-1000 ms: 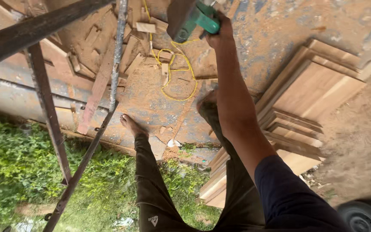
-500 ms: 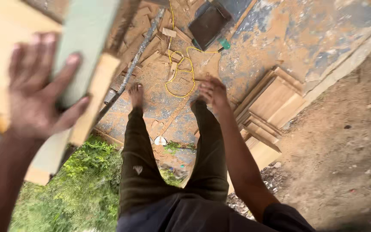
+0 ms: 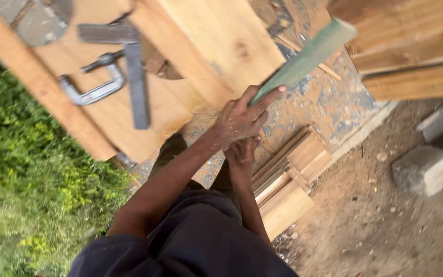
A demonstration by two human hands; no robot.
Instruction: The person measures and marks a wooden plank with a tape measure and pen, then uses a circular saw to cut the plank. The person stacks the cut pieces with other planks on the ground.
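Both hands (image 3: 242, 134) on the green-painted board's (image 3: 306, 57) near end.

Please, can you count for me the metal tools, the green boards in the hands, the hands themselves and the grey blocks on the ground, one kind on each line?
Metal tools: 2, a clamp and a square
Green board: 1
Hands: 2, left hand and right hand
Grey stone blocks: 2 visible, at the right edge
Total: 7
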